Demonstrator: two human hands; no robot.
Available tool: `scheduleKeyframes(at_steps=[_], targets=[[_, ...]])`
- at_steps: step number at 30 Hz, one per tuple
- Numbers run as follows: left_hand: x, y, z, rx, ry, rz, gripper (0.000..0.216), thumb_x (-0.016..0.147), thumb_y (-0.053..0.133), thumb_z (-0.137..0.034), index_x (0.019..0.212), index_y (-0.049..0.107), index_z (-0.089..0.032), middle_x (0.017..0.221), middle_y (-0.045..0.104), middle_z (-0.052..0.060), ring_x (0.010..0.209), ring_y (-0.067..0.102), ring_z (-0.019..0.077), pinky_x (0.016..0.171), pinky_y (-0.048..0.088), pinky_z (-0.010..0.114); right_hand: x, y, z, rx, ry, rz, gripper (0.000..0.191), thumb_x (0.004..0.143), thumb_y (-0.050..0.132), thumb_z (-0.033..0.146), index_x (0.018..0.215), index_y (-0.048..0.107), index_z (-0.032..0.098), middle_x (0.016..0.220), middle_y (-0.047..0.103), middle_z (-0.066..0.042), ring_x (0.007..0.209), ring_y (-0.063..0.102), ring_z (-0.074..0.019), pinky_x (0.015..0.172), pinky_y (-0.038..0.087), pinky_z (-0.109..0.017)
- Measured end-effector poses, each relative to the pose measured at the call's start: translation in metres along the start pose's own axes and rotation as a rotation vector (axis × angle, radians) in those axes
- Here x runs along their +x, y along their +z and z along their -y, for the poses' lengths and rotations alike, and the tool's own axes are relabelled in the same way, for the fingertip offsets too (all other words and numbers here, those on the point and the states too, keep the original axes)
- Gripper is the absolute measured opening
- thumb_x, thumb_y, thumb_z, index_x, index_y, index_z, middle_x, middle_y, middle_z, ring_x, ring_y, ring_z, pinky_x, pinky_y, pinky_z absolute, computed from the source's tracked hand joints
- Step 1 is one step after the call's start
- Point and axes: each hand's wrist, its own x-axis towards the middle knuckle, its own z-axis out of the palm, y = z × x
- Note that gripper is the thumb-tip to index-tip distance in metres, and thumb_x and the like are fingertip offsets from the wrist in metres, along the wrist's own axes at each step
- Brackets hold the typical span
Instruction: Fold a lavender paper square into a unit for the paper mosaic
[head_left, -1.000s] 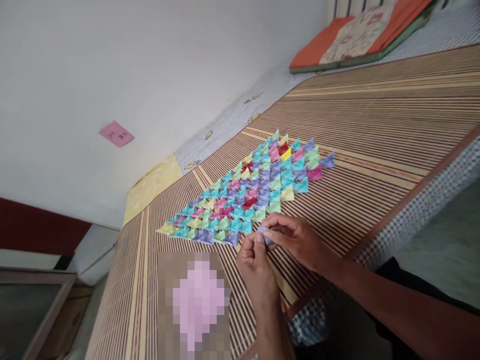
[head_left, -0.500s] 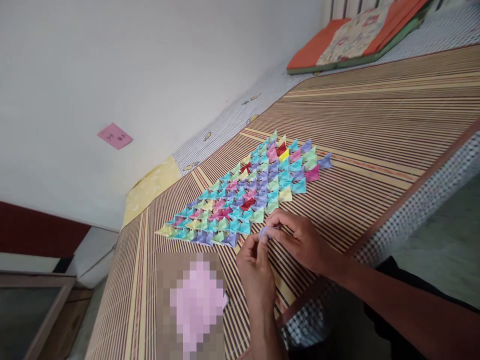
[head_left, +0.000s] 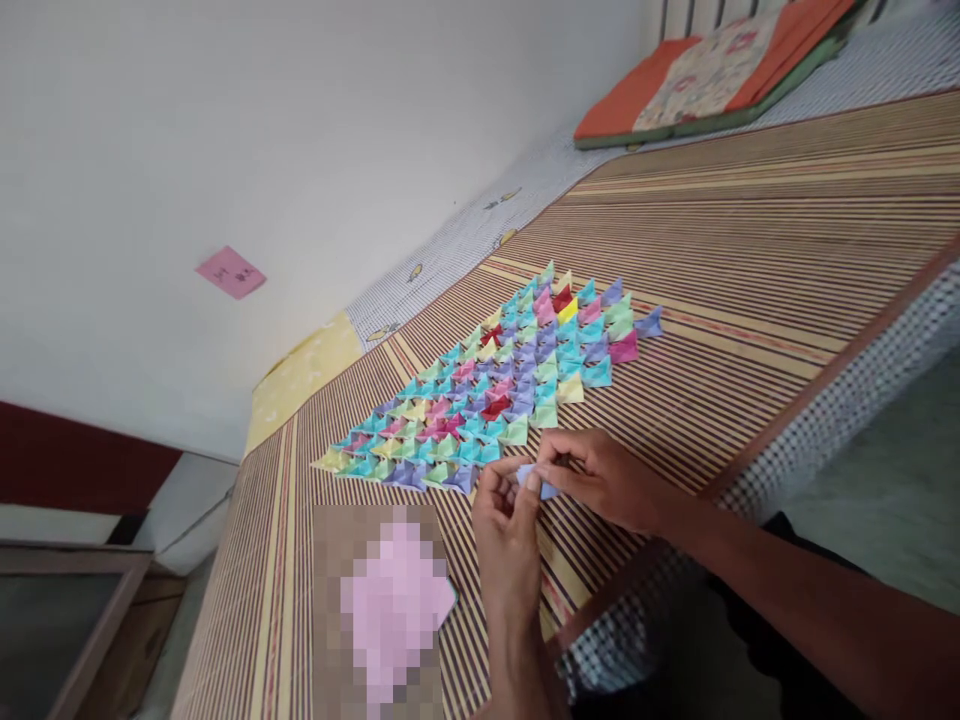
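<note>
Both my hands pinch one small lavender folded paper piece [head_left: 534,481] just above the striped bamboo mat [head_left: 750,260]. My left hand [head_left: 507,535] grips its near end with thumb and fingers closed. My right hand [head_left: 600,478] holds its far side, fingers curled over it. Just beyond the hands lies a flat patchwork of several small folded paper triangles [head_left: 495,385] in blue, green, pink, purple, yellow and red, joined edge to edge.
A blurred-out pink patch [head_left: 394,605] lies on the mat by my left hand. A white wall with a pink sticky note [head_left: 230,272] runs along the left. Orange and patterned cushions [head_left: 712,70] sit at the far end. The mat's edge [head_left: 825,385] drops off on the right.
My hands have slid slightly toward me and lower with the lavender piece, and the fingers have shifted on it. The patchwork has not moved.
</note>
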Motion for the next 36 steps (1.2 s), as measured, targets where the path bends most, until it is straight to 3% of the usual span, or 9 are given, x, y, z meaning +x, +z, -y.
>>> scheduleKeyframes(at_steps=[5, 11, 16, 21, 28, 33, 36], targets=[[0.0, -0.013, -0.008, -0.003, -0.059, 0.052, 0.025, 0.074, 0.084, -0.036, 0.078, 0.071, -0.015, 0.068, 0.062, -0.001, 0.064, 0.053, 0.0115, 0.064, 0.041, 0.022, 0.001, 0.001, -0.004, 0.195, 0.106, 0.057, 0.026, 0.089, 0.066, 0.038, 0.074, 0.065, 0.017, 0.063, 0.056, 0.003, 0.06, 0.05, -0.0119, 0.055, 0.039, -0.023], [0.005, -0.012, 0.001, -0.172, -0.02, -0.059, 0.024, 0.073, 0.084, -0.033, 0.078, 0.068, -0.017, 0.068, 0.066, -0.001, 0.064, 0.061, 0.0113, 0.069, 0.048, 0.022, 0.0, 0.011, -0.005, 0.403, 0.144, 0.027, 0.015, 0.083, 0.074, 0.031, 0.082, 0.065, 0.019, 0.071, 0.066, 0.002, 0.067, 0.064, -0.0153, 0.064, 0.049, -0.026], [0.005, -0.01, 0.005, -0.063, 0.01, -0.101, 0.021, 0.077, 0.08, -0.032, 0.087, 0.069, -0.016, 0.076, 0.068, 0.001, 0.068, 0.062, 0.0124, 0.07, 0.049, 0.024, -0.005, 0.014, 0.0, 0.04, -0.099, -0.135, 0.012, 0.091, 0.066, 0.024, 0.08, 0.065, 0.021, 0.072, 0.063, 0.0, 0.067, 0.06, -0.0154, 0.061, 0.047, -0.026], [0.001, -0.004, 0.0, 0.21, 0.143, -0.203, 0.028, 0.086, 0.07, -0.026, 0.113, 0.068, -0.019, 0.063, 0.058, -0.005, 0.061, 0.058, 0.0119, 0.065, 0.046, 0.022, -0.01, 0.014, -0.001, -0.309, -0.413, -0.151, 0.016, 0.1, 0.052, 0.015, 0.09, 0.063, 0.021, 0.087, 0.063, -0.005, 0.085, 0.062, -0.0189, 0.077, 0.05, -0.032], [-0.001, -0.005, -0.002, 0.118, 0.2, -0.162, 0.033, 0.088, 0.067, -0.026, 0.121, 0.066, -0.021, 0.086, 0.069, 0.002, 0.081, 0.067, 0.0139, 0.076, 0.049, 0.023, -0.011, 0.015, 0.002, -0.466, -0.5, -0.163, 0.013, 0.102, 0.052, 0.014, 0.094, 0.06, 0.021, 0.089, 0.062, -0.006, 0.086, 0.06, -0.0198, 0.078, 0.05, -0.033], [-0.002, -0.012, -0.005, 0.299, 0.219, -0.061, 0.016, 0.09, 0.067, -0.027, 0.103, 0.075, -0.022, 0.093, 0.074, 0.003, 0.087, 0.069, 0.0161, 0.078, 0.051, 0.024, -0.009, 0.015, 0.003, -0.404, -0.509, -0.195, 0.013, 0.101, 0.052, 0.01, 0.096, 0.06, 0.02, 0.09, 0.06, -0.006, 0.089, 0.061, -0.0192, 0.08, 0.051, -0.032], [-0.001, -0.015, -0.005, 0.242, 0.185, -0.094, 0.012, 0.088, 0.07, -0.03, 0.095, 0.075, -0.021, 0.088, 0.076, 0.002, 0.084, 0.071, 0.0164, 0.077, 0.053, 0.024, -0.008, 0.016, 0.002, -0.283, -0.449, -0.217, 0.01, 0.099, 0.057, 0.012, 0.098, 0.062, 0.02, 0.095, 0.061, -0.006, 0.094, 0.062, -0.0188, 0.083, 0.05, -0.031]])
